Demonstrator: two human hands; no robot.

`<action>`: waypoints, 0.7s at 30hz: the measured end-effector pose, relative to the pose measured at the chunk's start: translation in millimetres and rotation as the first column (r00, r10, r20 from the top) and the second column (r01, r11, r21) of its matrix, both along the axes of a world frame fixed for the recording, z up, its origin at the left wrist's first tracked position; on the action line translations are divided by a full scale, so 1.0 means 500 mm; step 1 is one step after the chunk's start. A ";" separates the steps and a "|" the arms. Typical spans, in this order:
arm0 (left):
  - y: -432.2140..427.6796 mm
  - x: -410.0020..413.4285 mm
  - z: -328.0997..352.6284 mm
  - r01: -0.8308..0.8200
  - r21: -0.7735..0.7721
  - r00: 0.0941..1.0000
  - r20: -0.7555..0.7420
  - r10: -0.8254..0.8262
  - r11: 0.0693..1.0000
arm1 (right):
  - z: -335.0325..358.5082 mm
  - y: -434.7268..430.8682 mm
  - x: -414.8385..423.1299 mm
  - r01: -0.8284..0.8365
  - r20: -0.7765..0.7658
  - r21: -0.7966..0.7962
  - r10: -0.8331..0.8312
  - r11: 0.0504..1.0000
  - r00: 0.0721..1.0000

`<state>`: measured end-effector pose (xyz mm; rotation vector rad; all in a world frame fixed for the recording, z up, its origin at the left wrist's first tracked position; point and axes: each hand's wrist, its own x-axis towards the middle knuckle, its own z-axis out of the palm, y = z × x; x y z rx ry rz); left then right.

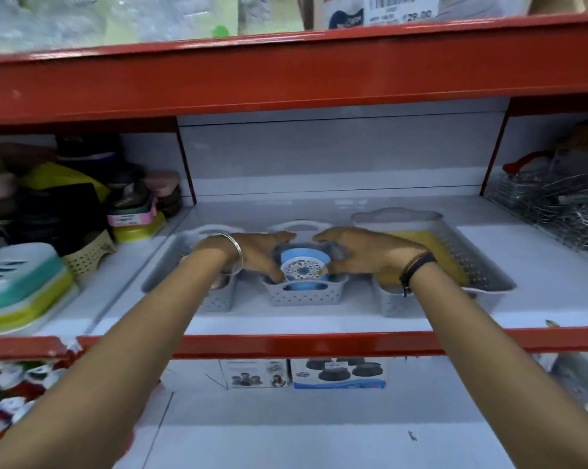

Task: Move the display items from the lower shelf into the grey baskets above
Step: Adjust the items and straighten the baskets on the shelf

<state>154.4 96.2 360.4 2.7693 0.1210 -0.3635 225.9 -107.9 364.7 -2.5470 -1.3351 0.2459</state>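
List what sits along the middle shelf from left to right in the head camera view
Stacked soap dishes → left grey basket → middle grey basket holding the blue item → right grey basket with yellow contents → wire racks.

Your blue round item [304, 265], patterned white disc on top, sits inside middle grey basket [306, 294], at your 12 o'clock. That basket: small, perforated walls, handle loops at both ends. Left grey basket [218, 301] just beside it at 9 o'clock, contents not clear. Right grey basket [475, 265], larger, at 3 o'clock, holds yellow flat item [435, 252]. All three stand upright, side by side, on white shelf.
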 end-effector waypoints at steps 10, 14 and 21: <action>0.014 0.050 -0.041 0.151 0.197 0.946 0.254 -0.199 0.969 | -0.010 0.081 0.041 0.040 -0.052 -0.108 -0.045 0.993 0.998; 0.004 0.055 -0.045 0.085 0.321 0.950 0.260 -0.174 0.943 | -0.007 0.093 0.058 0.055 -0.087 -0.125 -0.067 0.991 0.994; 0.030 0.051 -0.018 0.028 0.109 0.971 0.233 -0.053 0.994 | -0.007 0.062 0.058 0.156 0.009 0.031 -0.157 0.987 0.988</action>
